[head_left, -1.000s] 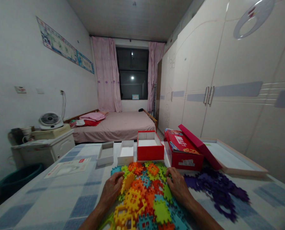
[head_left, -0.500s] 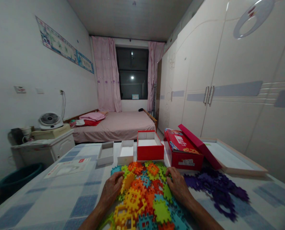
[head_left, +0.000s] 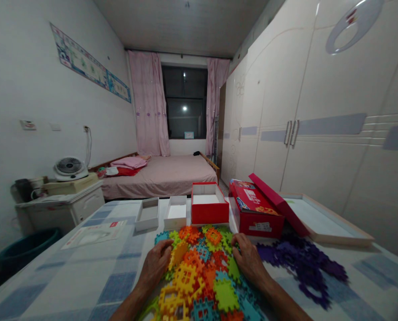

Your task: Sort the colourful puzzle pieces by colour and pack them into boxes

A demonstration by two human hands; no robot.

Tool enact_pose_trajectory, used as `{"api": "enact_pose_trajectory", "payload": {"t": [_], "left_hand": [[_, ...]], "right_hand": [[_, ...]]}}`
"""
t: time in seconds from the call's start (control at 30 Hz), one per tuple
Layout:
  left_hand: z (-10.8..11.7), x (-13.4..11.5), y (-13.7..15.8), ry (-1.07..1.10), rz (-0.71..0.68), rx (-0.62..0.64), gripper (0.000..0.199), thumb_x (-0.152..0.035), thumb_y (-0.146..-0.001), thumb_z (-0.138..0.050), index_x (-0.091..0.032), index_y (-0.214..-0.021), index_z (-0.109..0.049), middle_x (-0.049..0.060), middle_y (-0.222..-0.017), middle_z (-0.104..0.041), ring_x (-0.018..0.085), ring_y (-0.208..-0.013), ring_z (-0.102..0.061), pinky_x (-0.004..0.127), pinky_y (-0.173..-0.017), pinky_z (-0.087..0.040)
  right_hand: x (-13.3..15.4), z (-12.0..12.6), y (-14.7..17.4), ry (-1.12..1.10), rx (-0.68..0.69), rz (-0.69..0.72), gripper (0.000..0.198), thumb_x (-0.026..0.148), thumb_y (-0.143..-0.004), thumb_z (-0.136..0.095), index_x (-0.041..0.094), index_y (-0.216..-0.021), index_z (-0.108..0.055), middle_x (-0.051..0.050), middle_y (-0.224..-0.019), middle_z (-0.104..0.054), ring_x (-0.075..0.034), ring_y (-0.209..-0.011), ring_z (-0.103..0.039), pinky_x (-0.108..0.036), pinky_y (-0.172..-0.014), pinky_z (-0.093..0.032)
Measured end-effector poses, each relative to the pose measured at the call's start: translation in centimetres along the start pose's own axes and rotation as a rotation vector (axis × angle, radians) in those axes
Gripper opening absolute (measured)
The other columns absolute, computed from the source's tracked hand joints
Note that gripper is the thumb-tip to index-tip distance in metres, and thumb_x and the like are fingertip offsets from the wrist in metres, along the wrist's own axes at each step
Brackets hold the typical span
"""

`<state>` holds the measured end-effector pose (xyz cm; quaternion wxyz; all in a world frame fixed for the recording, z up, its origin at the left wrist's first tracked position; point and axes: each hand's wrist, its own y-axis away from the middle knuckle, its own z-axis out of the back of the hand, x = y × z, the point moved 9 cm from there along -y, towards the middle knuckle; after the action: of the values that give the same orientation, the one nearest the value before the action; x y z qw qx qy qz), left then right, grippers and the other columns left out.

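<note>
A heap of multicoloured interlocking plastic tiles is spread on the near edge of the bench, which is covered by a blue-and-white checked cloth. The heap is flanked by both hands: the left hand is laid against its left side, fingers bent around a yellow tile, and the right hand is pressed flat against its right side. The hands are kept apart with the heap between them; whether any single tile is gripped cannot be told. A separate pile of purple tiles is seen just to the right of the right hand. Behind the heap, 2 white open boxes and 1 red open box are lined up, with a red printed box and its raised lid beside them. A printed sheet is laid on the left part of the bench, and a shallow framed tray on the right.
</note>
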<state>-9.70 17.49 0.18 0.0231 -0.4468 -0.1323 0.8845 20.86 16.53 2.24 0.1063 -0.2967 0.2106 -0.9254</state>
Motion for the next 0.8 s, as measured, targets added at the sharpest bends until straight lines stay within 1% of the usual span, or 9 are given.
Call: {"api": "enact_pose_trajectory", "payload": {"t": [0.17,0.4,0.6,0.8], "left_hand": [[0.23,-0.33,0.09,0.012,-0.007,-0.019,0.040,-0.039,-0.076,-0.044,-0.016,-0.101,-0.067,0.005,-0.088,-0.072,0.021,-0.082,-0.066,0.028,-0.074,-0.050],[0.47,-0.65,0.14,0.027,-0.019,-0.039,0.038,-0.039,-0.075,-0.045,-0.017,-0.096,-0.068,0.005,-0.090,-0.072,0.022,-0.083,-0.067,0.030,-0.077,-0.051],[0.22,-0.47,0.03,0.003,-0.021,-0.024,0.039,-0.037,-0.077,-0.043,-0.016,-0.098,-0.067,0.007,-0.094,-0.072,0.021,-0.085,-0.066,0.030,-0.079,-0.050],[0.39,-0.65,0.09,-0.002,-0.026,-0.031,0.039,-0.038,-0.077,-0.043,-0.016,-0.097,-0.068,0.006,-0.091,-0.072,0.020,-0.083,-0.067,0.027,-0.075,-0.051]], "right_hand": [[0.09,0.03,0.04,0.000,0.004,-0.008,0.013,0.015,-0.074,-0.037,0.021,-0.080,-0.047,-0.003,-0.086,-0.056,-0.018,-0.087,-0.055,-0.031,-0.077,-0.038],[0.11,0.05,0.05,0.012,-0.009,0.007,0.013,0.014,-0.075,-0.038,0.021,-0.080,-0.048,-0.003,-0.086,-0.056,-0.018,-0.087,-0.055,-0.030,-0.076,-0.038],[-0.13,-0.20,0.00,0.016,0.003,0.002,0.014,0.012,-0.073,-0.037,0.021,-0.080,-0.047,-0.004,-0.086,-0.056,-0.018,-0.087,-0.054,-0.030,-0.077,-0.038],[0.11,0.04,0.05,0.019,-0.009,0.015,0.015,0.011,-0.073,-0.037,0.020,-0.080,-0.047,-0.003,-0.085,-0.056,-0.017,-0.085,-0.054,-0.030,-0.077,-0.038]]}}
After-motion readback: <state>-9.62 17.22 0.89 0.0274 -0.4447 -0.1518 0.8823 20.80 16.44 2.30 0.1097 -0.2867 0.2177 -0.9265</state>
